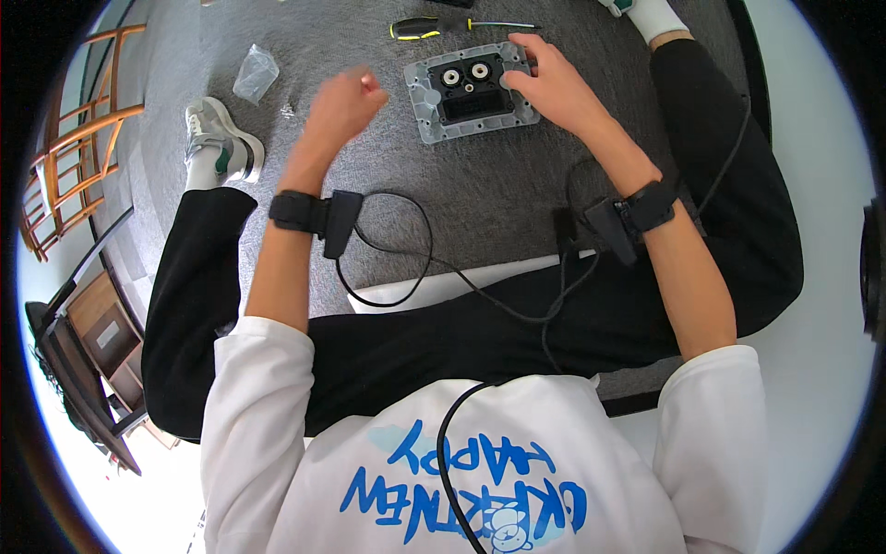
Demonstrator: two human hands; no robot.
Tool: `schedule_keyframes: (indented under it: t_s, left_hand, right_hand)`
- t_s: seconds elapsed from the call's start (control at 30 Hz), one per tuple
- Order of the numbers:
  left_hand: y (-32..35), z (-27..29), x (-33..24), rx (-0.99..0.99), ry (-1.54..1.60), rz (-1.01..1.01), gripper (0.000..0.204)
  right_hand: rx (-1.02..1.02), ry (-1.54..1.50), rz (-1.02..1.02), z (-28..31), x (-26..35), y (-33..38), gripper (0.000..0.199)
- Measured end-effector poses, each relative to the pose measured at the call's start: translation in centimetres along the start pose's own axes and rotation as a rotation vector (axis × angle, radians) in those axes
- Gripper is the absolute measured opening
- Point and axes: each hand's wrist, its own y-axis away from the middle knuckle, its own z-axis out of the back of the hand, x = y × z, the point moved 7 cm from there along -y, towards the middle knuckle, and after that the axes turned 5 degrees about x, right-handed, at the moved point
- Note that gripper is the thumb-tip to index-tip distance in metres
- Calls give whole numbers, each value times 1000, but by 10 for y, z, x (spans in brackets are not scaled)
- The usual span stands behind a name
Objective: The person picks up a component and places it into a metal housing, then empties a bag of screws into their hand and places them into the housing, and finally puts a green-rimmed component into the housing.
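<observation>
On the dark grey carpet lies a flat grey metal housing (432, 125), roughly square, with holes along its rim. Its black centre part (472, 92) carries two round silver-white fittings and a small brass-coloured one. My right hand (561, 85) grips the housing's right edge, thumb on top and fingers at the far corner. Left of the housing, apart from it, my left hand (346, 106) is in the air with its fingers curled together, slightly blurred. Whatever its fingertips hold, if anything, is hidden. Just beyond the housing rests a screwdriver (420, 28) with a black and yellow handle.
A clear plastic bag (256, 74) and several tiny screw-like metal pieces (288, 110) lie left of my left hand. Black cables (429, 254) run from the wrist-worn devices across my lap. My legs flank the work area. Wooden chairs (88, 138) stand at far left.
</observation>
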Motion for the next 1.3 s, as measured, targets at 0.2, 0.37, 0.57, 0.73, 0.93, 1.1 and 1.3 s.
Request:
schedule_keyframes:
  t_s: [0.2, 0.37, 0.57, 0.73, 0.93, 1.1, 1.3]
  left_hand:
    - [7, 36, -82, 50, 190, -338, 14]
    - [24, 16, -126, -79, 27, -569, 10]
    - [38, 1, -122, -128, -42, -620, 15]
    - [51, -10, -137, -158, -199, -794, 26]
    - [49, -11, -146, -152, -329, -790, 26]
    - [35, -23, -149, -32, -461, -674, 23]
    - [31, -8, -137, 67, -377, -575, 16]
  right_hand:
    - [-38, 115, 9, 4, -6, 1, 70]
    - [3, 52, 42, 2, -12, 0, 74]
    - [-32, 6, 2, 4, 8, 4, 73]
    - [-33, -72, -7, 4, 7, 6, 74]
    - [-45, -32, 62, 4, 4, 3, 74]
    - [29, -37, -34, 3, 12, 4, 76]
    - [52, -51, -105, 9, 12, 9, 75]
